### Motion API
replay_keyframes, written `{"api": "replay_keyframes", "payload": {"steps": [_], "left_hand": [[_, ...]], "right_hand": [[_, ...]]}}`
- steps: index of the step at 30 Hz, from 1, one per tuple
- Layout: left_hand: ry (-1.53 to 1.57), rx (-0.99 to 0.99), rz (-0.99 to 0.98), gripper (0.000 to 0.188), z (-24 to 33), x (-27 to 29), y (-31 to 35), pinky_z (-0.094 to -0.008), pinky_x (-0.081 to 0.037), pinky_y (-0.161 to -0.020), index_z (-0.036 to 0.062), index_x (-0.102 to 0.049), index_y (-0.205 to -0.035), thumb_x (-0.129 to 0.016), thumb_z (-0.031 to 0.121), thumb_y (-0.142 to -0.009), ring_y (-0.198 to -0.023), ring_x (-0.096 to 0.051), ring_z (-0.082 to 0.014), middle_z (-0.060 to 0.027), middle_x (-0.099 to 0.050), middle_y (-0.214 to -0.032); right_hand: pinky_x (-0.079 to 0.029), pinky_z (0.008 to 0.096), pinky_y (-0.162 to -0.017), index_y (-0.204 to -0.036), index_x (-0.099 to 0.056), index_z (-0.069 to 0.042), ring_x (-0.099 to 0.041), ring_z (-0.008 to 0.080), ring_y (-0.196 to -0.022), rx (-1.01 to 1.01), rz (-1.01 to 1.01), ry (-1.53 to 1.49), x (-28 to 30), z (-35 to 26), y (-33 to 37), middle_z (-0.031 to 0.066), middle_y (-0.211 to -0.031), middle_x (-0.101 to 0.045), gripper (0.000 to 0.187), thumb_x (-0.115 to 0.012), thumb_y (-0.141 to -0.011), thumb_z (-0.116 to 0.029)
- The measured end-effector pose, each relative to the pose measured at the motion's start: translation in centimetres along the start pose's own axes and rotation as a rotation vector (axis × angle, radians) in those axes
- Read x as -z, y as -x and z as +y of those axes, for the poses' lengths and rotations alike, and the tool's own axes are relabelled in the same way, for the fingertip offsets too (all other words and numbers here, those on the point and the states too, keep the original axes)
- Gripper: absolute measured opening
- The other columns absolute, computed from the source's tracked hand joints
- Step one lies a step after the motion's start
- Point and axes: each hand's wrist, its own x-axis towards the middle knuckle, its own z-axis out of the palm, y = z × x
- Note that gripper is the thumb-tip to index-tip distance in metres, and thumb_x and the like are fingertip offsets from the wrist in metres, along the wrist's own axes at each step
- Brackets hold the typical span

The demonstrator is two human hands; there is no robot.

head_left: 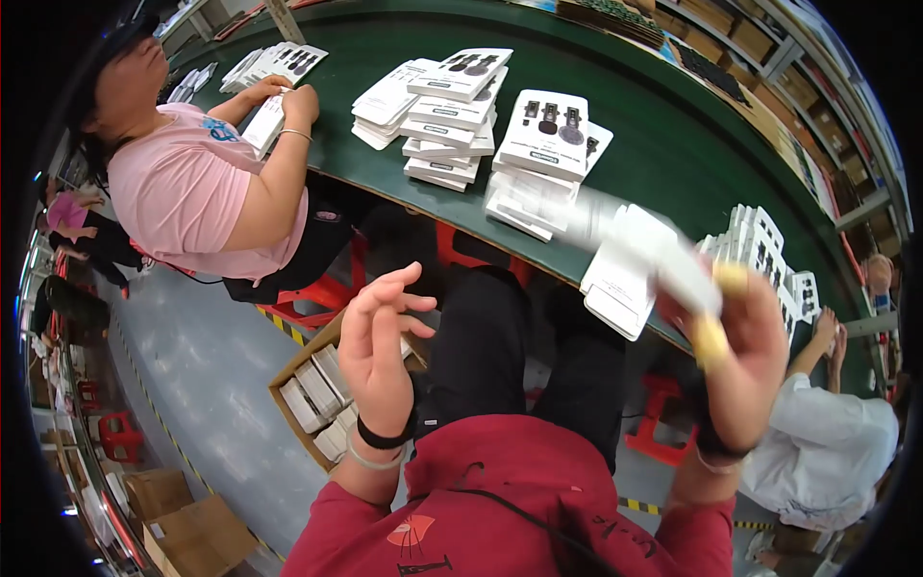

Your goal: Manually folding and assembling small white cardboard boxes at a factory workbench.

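Note:
My right hand [740, 337], with yellow covers on thumb and finger, grips a white flat packaging box [689, 274] by its end, above the table's front edge. The box is smeared by motion. Close under it lie white flat boxes [617, 288], overlapping at the edge. My left hand [380, 346] is raised over my lap, fingers apart and curved, holding nothing. Ahead stands a stack of printed white boxes [545, 139], its lower part partly blurred. Left of that, a taller uneven stack [450, 125] rises next to a lower pile [385, 104].
The green table [385, 207] curves across the front. More boxes [760, 245] stand at right. A person in pink [192, 178] handles boxes at left; another in white [817, 447] sits at right. An open carton [312, 394] of white boxes sits left of my legs.

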Motion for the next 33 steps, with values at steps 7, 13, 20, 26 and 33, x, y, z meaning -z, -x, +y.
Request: {"api": "replay_keyframes", "payload": {"steps": [7,13,20,26,33], "left_hand": [[-0.070,0.290,-0.154,0.021,-3.3,-0.1,1.7,-0.0231,-0.051,-0.063,-0.0010,-0.059,-0.116,-0.044,0.012,-0.107,-0.078,-0.067,-0.0140,-0.0170,-0.070,-0.110],[-0.024,0.427,-0.258,0.019,-3.9,-0.4,3.6,-0.0225,-0.050,-0.061,-0.0010,-0.060,-0.114,-0.048,0.012,-0.106,-0.072,-0.066,-0.0130,-0.0141,-0.072,-0.100],[-0.156,0.415,-0.423,0.020,-6.6,-4.3,2.5,-0.0237,-0.051,-0.063,-0.0010,-0.061,-0.117,-0.054,0.012,-0.103,-0.078,-0.066,-0.0131,-0.0132,-0.070,-0.102],[-0.751,-0.256,-0.551,0.033,-11.1,-12.9,-0.7,-0.0337,-0.054,-0.072,-0.0006,-0.061,-0.115,-0.070,0.021,-0.092,-0.096,-0.066,-0.0243,-0.0155,-0.064,-0.102],[-1.252,-0.026,-0.532,0.053,-15.3,-18.5,-1.5,-0.0414,-0.054,-0.082,-0.0049,-0.058,-0.109,-0.081,0.034,-0.081,-0.099,-0.063,-0.0368,-0.0212,-0.061,-0.102]], "right_hand": [[-0.050,0.0307,-0.095,-0.122,-0.064,-0.002,-0.063,0.0261,-0.110,0.575,0.138,0.662,-5.2,11.9,-10.8,0.0124,-0.136,-0.063,0.034,-0.068,-0.089,0.002],[-0.051,0.0341,-0.086,-0.121,-0.065,-0.005,-0.060,0.0266,-0.097,0.589,0.180,0.920,-6.0,15.1,-11.7,0.0064,-0.134,-0.065,0.038,-0.071,-0.084,0.000],[-0.050,0.0344,-0.085,-0.119,-0.067,-0.005,-0.059,0.0260,-0.097,0.487,0.124,0.882,-3.8,10.9,-6.9,0.0082,-0.131,-0.067,0.033,-0.070,-0.087,-0.004],[-0.049,0.0335,-0.086,-0.116,-0.069,-0.003,-0.061,0.0253,-0.094,0.307,0.087,0.779,1.2,8.8,0.7,0.0117,-0.126,-0.068,0.026,-0.066,-0.090,-0.003],[-0.050,0.0336,-0.088,-0.115,-0.070,-0.002,-0.064,0.0249,-0.097,0.128,0.077,0.773,5.1,10.3,5.4,0.0132,-0.123,-0.069,0.025,-0.064,-0.091,-0.001]]}}
